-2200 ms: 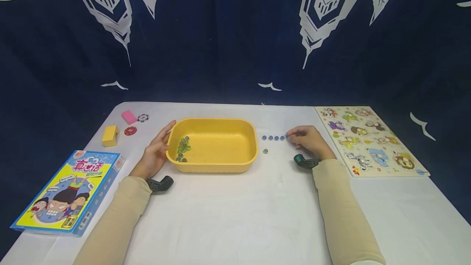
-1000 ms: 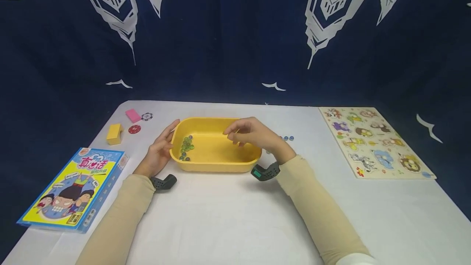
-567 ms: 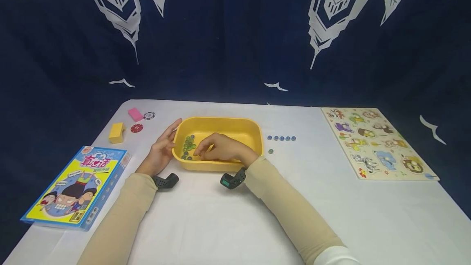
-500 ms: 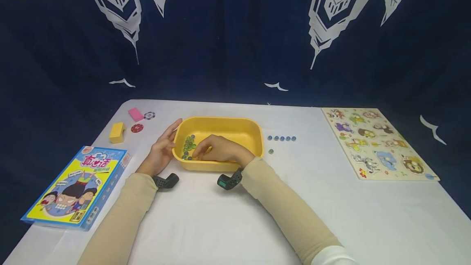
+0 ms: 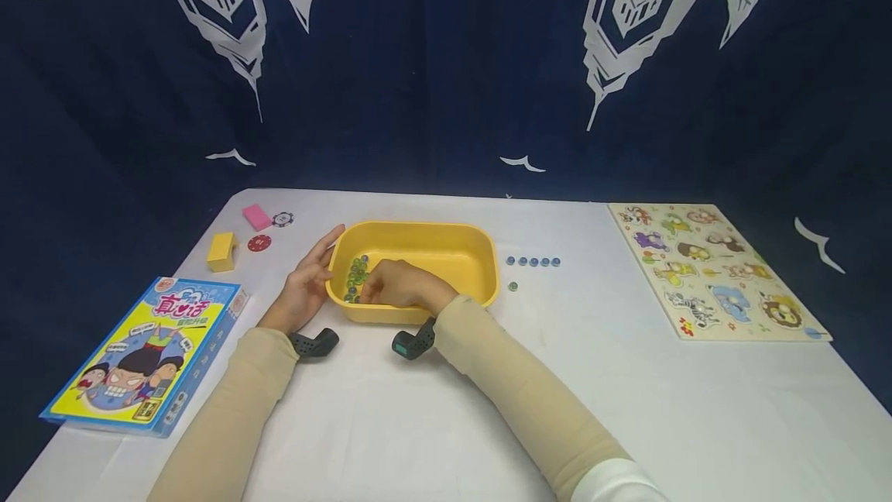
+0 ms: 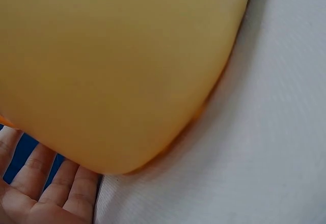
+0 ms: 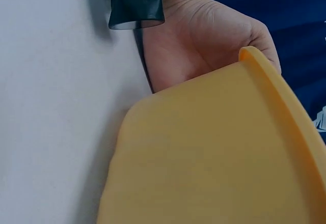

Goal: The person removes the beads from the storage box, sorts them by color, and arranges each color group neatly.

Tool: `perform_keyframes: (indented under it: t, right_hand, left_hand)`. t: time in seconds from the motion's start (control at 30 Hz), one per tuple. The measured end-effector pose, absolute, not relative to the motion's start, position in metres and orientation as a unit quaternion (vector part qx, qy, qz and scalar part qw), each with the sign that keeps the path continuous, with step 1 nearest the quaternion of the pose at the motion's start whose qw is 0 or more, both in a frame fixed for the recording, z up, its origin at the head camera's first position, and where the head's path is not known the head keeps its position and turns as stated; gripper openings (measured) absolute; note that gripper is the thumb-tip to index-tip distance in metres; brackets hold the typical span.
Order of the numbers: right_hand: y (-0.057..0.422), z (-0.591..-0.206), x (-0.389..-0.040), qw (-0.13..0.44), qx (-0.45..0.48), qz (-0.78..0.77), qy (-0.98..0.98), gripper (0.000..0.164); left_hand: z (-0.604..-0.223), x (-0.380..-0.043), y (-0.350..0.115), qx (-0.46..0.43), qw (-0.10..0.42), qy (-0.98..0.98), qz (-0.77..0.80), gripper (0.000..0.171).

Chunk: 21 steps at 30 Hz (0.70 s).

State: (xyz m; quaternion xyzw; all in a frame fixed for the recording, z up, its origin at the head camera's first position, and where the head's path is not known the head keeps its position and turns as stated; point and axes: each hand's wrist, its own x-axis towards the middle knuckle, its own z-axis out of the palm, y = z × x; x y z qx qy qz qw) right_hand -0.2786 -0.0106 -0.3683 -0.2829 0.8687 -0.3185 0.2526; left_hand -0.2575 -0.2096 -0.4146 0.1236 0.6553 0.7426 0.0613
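Note:
A yellow plastic tray point(image 5: 453, 254) stands mid-table, with several green and blue marbles point(image 5: 358, 273) gathered at its left end. My left hand point(image 5: 301, 293) rests against the tray's left side, fingers extended; the left wrist view shows its fingers point(image 6: 38, 168) behind the tray wall. My right hand point(image 5: 400, 283) reaches over the front rim into the tray, fingers bent down beside the front-left marbles. Its fingertips are hidden, and I cannot tell whether they pinch a marble. Right of the tray, several blue marbles point(image 5: 534, 262) form a row, with one greenish marble point(image 5: 512, 286) in front.
An animal picture board point(image 5: 718, 273) lies at the right. On the left are a blue-and-yellow game box point(image 5: 139, 359), a yellow block point(image 5: 221, 252), a pink block point(image 5: 257, 217), a red chip point(image 5: 259, 243) and a black-and-white chip point(image 5: 283, 219). A dark curtain point(image 5: 446, 84) hangs behind.
My right hand has left the end of the blue row, crossed leftward into the tray and come down by the marbles there. My left hand stays at the tray's left side.

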Motion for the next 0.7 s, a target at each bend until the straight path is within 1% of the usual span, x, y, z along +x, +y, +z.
perform_keyframes:
  t: [0.13, 0.3, 0.4, 0.53, 0.7]
  right_hand:
    - [-0.01, -0.366, -0.278, 0.244, -0.278, -0.307, 0.877, 0.015]
    - [0.003, -0.356, -0.274, 0.222, -0.296, -0.327, 0.87, 0.012]
    - [0.016, -0.348, -0.272, 0.216, -0.307, -0.371, 0.85, 0.012]
    - [0.04, -0.342, -0.273, 0.205, -0.317, -0.443, 0.813, 0.016]
    - [0.074, -0.335, -0.273, 0.159, -0.344, -0.497, 0.781, 0.021]
  left_hand:
    - [-0.414, -0.258, -0.21, 0.124, 0.061, 0.654, 0.743, 0.085]
    - [-0.415, -0.258, -0.209, 0.125, 0.062, 0.654, 0.744, 0.085]
    - [-0.415, -0.258, -0.209, 0.122, 0.06, 0.656, 0.742, 0.084]
    - [-0.415, -0.257, -0.208, 0.117, 0.055, 0.66, 0.74, 0.084]
    - [-0.416, -0.258, -0.209, 0.116, 0.055, 0.66, 0.74, 0.084]
